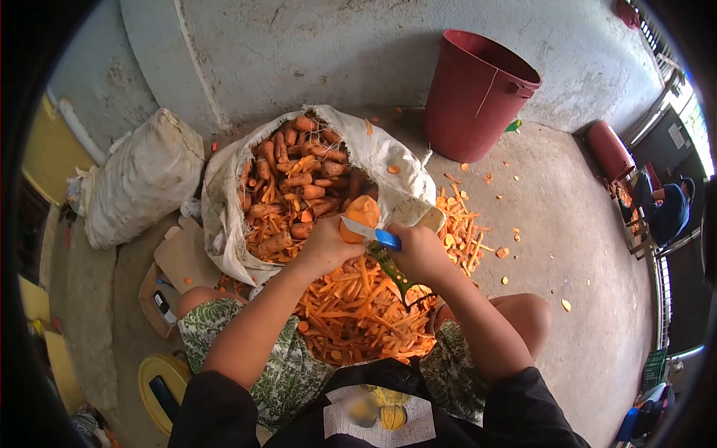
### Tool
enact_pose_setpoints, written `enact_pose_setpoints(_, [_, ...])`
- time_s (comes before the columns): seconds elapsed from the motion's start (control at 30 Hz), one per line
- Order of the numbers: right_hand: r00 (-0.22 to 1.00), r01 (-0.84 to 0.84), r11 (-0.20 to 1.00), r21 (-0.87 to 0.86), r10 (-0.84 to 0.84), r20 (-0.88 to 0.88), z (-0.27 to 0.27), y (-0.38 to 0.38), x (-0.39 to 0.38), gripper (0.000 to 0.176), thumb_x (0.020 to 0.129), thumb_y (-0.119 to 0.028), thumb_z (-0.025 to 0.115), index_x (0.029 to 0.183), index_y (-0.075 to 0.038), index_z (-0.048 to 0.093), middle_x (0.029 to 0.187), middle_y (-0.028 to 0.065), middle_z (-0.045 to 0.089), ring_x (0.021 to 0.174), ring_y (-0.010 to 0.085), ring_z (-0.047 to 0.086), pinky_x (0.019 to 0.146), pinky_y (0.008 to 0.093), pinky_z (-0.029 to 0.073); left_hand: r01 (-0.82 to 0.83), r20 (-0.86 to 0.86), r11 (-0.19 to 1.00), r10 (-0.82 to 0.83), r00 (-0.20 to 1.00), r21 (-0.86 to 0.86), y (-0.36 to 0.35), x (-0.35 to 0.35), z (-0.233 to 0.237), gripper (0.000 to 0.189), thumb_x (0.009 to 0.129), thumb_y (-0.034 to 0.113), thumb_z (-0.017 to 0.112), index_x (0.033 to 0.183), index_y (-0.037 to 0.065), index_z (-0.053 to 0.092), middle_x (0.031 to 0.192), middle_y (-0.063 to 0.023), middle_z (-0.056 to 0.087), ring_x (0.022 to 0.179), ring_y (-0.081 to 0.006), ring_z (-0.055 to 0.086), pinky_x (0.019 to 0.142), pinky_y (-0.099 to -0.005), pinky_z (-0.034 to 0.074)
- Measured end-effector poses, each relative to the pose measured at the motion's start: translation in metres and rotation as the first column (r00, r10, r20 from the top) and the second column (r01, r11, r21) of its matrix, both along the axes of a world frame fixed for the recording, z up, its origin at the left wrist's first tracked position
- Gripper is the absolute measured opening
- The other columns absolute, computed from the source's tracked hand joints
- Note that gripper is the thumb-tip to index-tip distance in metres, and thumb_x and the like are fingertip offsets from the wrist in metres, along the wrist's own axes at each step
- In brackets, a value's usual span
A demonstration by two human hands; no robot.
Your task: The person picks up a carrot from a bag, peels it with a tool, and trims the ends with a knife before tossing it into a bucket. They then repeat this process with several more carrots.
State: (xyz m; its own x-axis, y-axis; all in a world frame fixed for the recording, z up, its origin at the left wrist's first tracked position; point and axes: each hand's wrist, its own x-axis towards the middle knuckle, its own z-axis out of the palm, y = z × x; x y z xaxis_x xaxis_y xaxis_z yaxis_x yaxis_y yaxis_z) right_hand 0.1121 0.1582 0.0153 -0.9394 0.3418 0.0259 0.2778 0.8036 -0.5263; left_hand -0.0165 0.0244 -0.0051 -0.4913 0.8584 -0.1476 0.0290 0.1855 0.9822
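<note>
My left hand [326,249] is closed round a peeled orange carrot [364,211], held upright over the near edge of the open sack. In my right hand [423,255] is a knife [386,239] with a blue handle, its blade lying against the carrot. The white woven sack [224,198] holds many carrots with brown skins [299,181], mixed with orange peel strips. Below my hands, a large heap of peelings [358,310] lies between my legs. A green and dark strip hangs beneath my right hand.
A tall red bin [478,101] stands by the wall. At left are a full white sack [146,179], a cardboard box [183,254] and a yellow lid [153,371] with a dark phone. Peel scraps dot the floor. A person [668,211] sits at far right.
</note>
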Motion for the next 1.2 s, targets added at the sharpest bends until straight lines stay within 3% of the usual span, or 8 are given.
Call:
enact_pose_setpoints(0.23, [0.998,0.056,0.998,0.012,-0.056,-0.005,-0.008,0.009,-0.002,0.011,0.070,-0.012,0.055,0.076,-0.003,0.053,0.065,0.0187,0.056,0.064,0.0366,0.056,0.058,0.0427,0.043,-0.018,-0.266,0.999,0.005,0.964,-0.046,0.000,0.006,0.016,0.034,0.064,0.011,0.067,0.095,0.001,0.057,0.079,-0.0080,0.062,0.074,-0.0159,0.060,0.066,-0.0293,0.047])
enact_pose_setpoints(0.43, [0.995,0.095,0.994,-0.048,-0.095,0.010,-0.019,0.016,-0.011,0.011,0.070,-0.012,0.054,0.074,-0.001,0.053,0.067,0.0212,0.056,0.068,0.0383,0.055,0.061,0.0434,0.043,-0.034,-0.363,0.995,-0.001,0.932,-0.090,0.001,0.004,0.014,0.034,0.064,0.011,0.065,0.095,0.000,0.056,0.077,-0.0090,0.062,0.072,-0.0166,0.061,0.065,-0.0289,0.047])
enact_pose_setpoints(0.63, [0.994,0.110,0.991,-0.076,-0.111,-0.010,-0.037,0.024,-0.020,0.015,0.073,-0.016,0.054,0.076,-0.002,0.059,0.069,0.0194,0.059,0.066,0.0341,0.058,0.060,0.0391,0.045,-0.042,-0.093,0.982,0.025,0.995,-0.183,0.001,0.000,0.009,0.033,0.064,0.009,0.065,0.095,0.000,0.057,0.079,-0.0113,0.062,0.074,-0.0184,0.061,0.065,-0.0290,0.047])
enact_pose_setpoints(0.73, [0.836,0.545,0.768,-0.336,-0.467,0.288,-0.095,0.108,-0.020,0.029,0.076,-0.024,0.055,0.083,0.003,0.063,0.078,0.0163,0.063,0.073,0.0270,0.063,0.062,0.0369,0.048,0.270,-0.455,0.958,-0.199,0.868,0.095,-0.013,0.023,0.034,0.035,0.065,0.008,0.065,0.098,0.000,0.057,0.081,-0.0108,0.063,0.076,-0.0171,0.062,0.066,-0.0280,0.047])
enact_pose_setpoints(0.8, [0.736,0.663,0.730,-0.165,-0.595,0.324,-0.111,0.138,-0.014,0.025,0.076,-0.022,0.056,0.081,0.002,0.064,0.068,0.0119,0.063,0.064,0.0206,0.061,0.054,0.0323,0.045,0.298,-0.486,0.945,-0.201,0.850,0.131,-0.014,0.021,0.036,0.037,0.065,0.008,0.066,0.100,0.001,0.056,0.082,-0.0109,0.064,0.078,-0.0170,0.062,0.068,-0.0272,0.046])
enact_pose_setpoints(0.93, [0.879,0.470,0.818,-0.332,-0.468,0.091,-0.117,0.117,-0.021,0.023,0.078,-0.018,0.053,0.082,0.002,0.063,0.069,0.0123,0.062,0.063,0.0207,0.060,0.058,0.0338,0.045,0.077,-0.368,0.997,-0.072,0.927,-0.001,-0.017,0.001,0.030,0.035,0.067,0.010,0.065,0.099,0.001,0.055,0.084,-0.0115,0.063,0.078,-0.0176,0.061,0.068,-0.0282,0.046])
enact_pose_setpoints(1.0, [0.855,0.518,0.810,-0.274,-0.492,0.160,-0.054,0.072,-0.026,0.021,0.078,-0.018,0.053,0.084,0.000,0.063,0.069,0.0134,0.062,0.062,0.0220,0.059,0.060,0.0350,0.045,0.016,-0.361,1.000,-0.023,0.932,-0.023,-0.016,-0.004,0.025,0.032,0.067,0.010,0.065,0.096,0.001,0.055,0.083,-0.0099,0.062,0.077,-0.0170,0.061,0.068,-0.0288,0.046])
enact_pose_setpoints(1.2, [0.989,0.149,0.982,-0.116,-0.148,0.017,-0.002,0.011,-0.018,0.016,0.076,-0.019,0.056,0.080,-0.004,0.059,0.064,0.0179,0.057,0.061,0.0301,0.057,0.059,0.0393,0.044,-0.030,-0.326,0.986,-0.026,0.945,-0.166,-0.011,-0.011,0.018,0.033,0.066,0.012,0.066,0.095,0.000,0.054,0.080,-0.0069,0.060,0.071,-0.0152,0.058,0.065,-0.0291,0.045])
